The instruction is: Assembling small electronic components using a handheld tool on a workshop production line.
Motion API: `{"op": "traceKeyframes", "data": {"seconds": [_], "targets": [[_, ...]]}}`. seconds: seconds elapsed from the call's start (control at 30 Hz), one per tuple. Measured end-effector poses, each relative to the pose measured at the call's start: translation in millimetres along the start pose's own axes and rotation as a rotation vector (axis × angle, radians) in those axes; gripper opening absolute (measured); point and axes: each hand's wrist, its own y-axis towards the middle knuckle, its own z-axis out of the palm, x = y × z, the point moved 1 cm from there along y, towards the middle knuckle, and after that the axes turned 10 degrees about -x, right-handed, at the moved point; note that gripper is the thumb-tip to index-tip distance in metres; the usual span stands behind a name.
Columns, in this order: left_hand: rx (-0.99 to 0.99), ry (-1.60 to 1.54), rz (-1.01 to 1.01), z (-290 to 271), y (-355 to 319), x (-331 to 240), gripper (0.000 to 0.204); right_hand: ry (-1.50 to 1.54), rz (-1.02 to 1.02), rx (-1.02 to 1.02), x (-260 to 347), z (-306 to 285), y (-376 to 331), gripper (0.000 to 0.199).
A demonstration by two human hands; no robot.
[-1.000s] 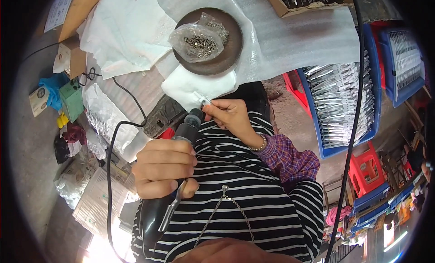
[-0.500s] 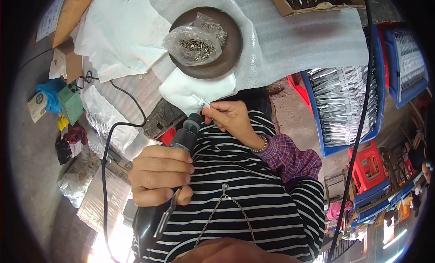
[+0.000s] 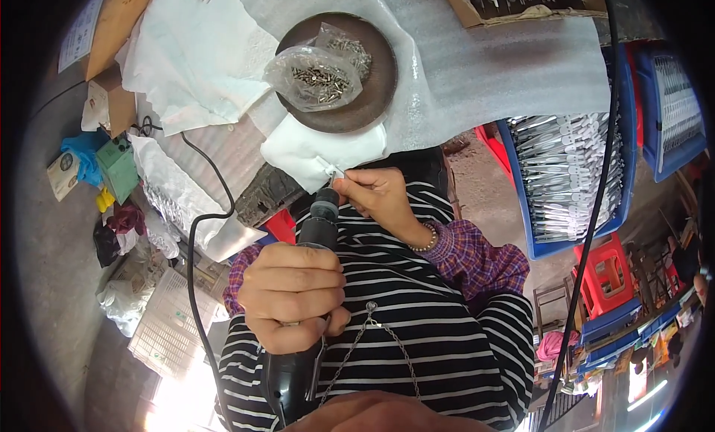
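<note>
My left hand [image 3: 296, 294] is wrapped round a black corded power drill [image 3: 320, 227], its body [image 3: 292, 376] lying over my striped apron. The chuck points away from me, and a thin bit sticks out toward a small silvery-white metal part [image 3: 328, 168]. Between thumb and fingertips my right hand [image 3: 378, 199] pinches this part at the edge of a white cloth pad [image 3: 294, 153]. The bit's tip is at or very near the part; whether it touches cannot be made out. Beyond the pad, clear bags of small screws [image 3: 320, 86] rest on a round brown disc [image 3: 383, 74].
A blue crate [image 3: 527, 242] full of long silvery pieces stands at the right, with a red stool [image 3: 603, 275] below it. Foam sheeting [image 3: 506, 67] covers the table. A black cord [image 3: 192, 261] loops at the left; another cable [image 3: 596, 201] hangs at the right.
My left hand has swung the drill to the right and turned it more upright. The bit now shows beside the small part. My right hand has hardly moved.
</note>
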Motion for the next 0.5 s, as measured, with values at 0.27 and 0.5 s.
{"op": "traceKeyframes", "data": {"seconds": [0.27, 0.5], "targets": [[-0.018, -0.001, 0.032, -6.3, -5.7, 1.3, 0.031, 0.019, -0.023, -0.007, -4.5, -0.2, 1.5, 0.022], [0.025, -0.017, 0.062, -19.5, -6.3, -3.9, 0.037, -0.046, -0.018, -0.011, 5.8, 2.3, -1.8, 0.026]]}}
